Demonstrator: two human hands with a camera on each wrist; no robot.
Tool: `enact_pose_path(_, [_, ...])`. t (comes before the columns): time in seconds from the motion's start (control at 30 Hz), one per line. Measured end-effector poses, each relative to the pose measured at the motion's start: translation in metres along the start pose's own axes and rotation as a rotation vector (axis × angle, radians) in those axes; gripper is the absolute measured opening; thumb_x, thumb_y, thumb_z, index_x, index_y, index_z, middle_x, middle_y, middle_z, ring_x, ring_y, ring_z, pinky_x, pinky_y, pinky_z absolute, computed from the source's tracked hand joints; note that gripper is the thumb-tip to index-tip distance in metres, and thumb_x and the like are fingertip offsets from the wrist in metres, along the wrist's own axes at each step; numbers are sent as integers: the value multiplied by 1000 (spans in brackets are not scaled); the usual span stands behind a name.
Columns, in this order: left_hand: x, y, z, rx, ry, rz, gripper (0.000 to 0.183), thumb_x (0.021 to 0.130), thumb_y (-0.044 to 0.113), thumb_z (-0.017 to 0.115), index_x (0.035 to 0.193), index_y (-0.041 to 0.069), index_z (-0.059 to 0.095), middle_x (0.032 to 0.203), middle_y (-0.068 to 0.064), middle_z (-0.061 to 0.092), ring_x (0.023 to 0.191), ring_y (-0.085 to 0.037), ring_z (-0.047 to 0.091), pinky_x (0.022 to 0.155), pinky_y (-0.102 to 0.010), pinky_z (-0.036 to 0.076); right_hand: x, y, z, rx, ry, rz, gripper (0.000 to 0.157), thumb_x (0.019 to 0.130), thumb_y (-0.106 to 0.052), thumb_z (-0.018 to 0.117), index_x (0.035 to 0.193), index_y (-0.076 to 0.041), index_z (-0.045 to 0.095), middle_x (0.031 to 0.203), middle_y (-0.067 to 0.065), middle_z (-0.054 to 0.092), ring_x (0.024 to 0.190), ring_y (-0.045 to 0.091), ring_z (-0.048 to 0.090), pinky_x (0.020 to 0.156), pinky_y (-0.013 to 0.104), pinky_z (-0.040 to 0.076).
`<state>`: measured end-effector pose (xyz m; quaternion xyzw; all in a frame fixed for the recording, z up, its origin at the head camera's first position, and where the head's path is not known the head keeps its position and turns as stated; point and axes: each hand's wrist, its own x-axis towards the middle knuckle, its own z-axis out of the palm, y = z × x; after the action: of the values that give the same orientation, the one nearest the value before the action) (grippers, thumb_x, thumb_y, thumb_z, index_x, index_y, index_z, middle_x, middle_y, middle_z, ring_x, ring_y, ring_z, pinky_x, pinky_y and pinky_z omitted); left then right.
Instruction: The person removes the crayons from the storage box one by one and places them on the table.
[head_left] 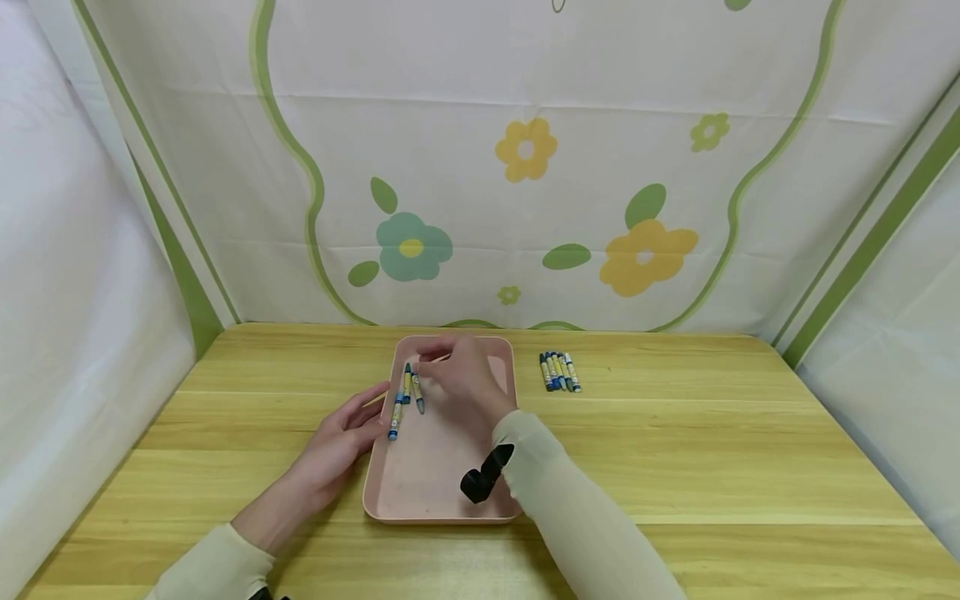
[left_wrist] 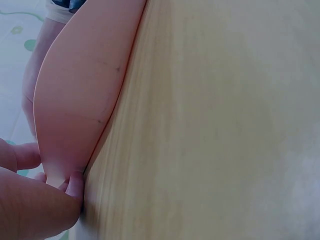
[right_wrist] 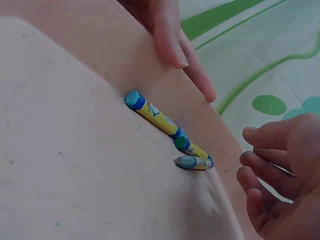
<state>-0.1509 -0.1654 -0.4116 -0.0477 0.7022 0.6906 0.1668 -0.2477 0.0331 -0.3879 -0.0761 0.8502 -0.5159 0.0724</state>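
Crayons (head_left: 407, 386) in the tray (head_left: 420, 475) lie roughly lengthwise along its left side, the far two just left of your loose-fingered, empty right hand (head_left: 461, 375), while your left hand (head_left: 345, 437), beside the nearest crayon, grips the tray's edge.

Free room over near-left tray (head_left: 412, 492), with crayons (head_left: 407, 387) as obstacles beyond

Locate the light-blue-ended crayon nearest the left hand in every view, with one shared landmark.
Head: the crayon is left of and below centre, along the left side of the pink tray.
Left wrist: not in it.
Right wrist: at the picture's centre, its light-blue end toward the upper left.
Landmark: the pink tray, in all three.
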Motion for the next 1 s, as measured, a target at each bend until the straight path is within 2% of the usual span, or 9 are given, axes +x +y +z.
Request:
enact_pose_path(0.17, [0, 0, 0, 0, -1, 1, 63, 110, 14, 55, 168, 22, 32, 175, -14, 28, 163, -32, 29, 131, -52, 31, -1, 1, 2, -30, -22, -5, 26, 94, -21, 83, 120, -20, 82, 110, -5, 78, 102, 13, 69, 86, 29, 60])
enact_pose_path(0.37, [0, 1, 1, -2, -6, 2, 63, 110, 14, 55, 168, 22, 32, 175, -14, 28, 163, -32, 29, 131, -52, 30, -2, 2, 5, -41, -29, 1, 27, 92, -18, 84, 118, -12, 81, 108, -2, 80, 98, 12, 70, 86, 29, 60])
enact_pose_path(0.8, [1, -1, -1, 5, -11, 0, 62, 110, 15, 55, 168, 22, 32, 176, -14, 27, 163, -32, 28, 131, -52, 31, -1, 7, 13, -129, -30, 43, 20, 91, -19, 85, 110, -12, 83, 95, -4, 78, 78, 10, 64, 65, 19, 52])
enact_pose_path(1.0, [2, -1, -2, 5, -11, -2, 63, 110, 15, 55, 168, 22, 31, 176, -14, 27, 163, -32, 28, 131, -52, 31, -2, 8, 16, -146, -31, 33, 19, 90, -19, 86, 108, -12, 84, 95, -4, 78, 77, 10, 63, 64, 19, 51])
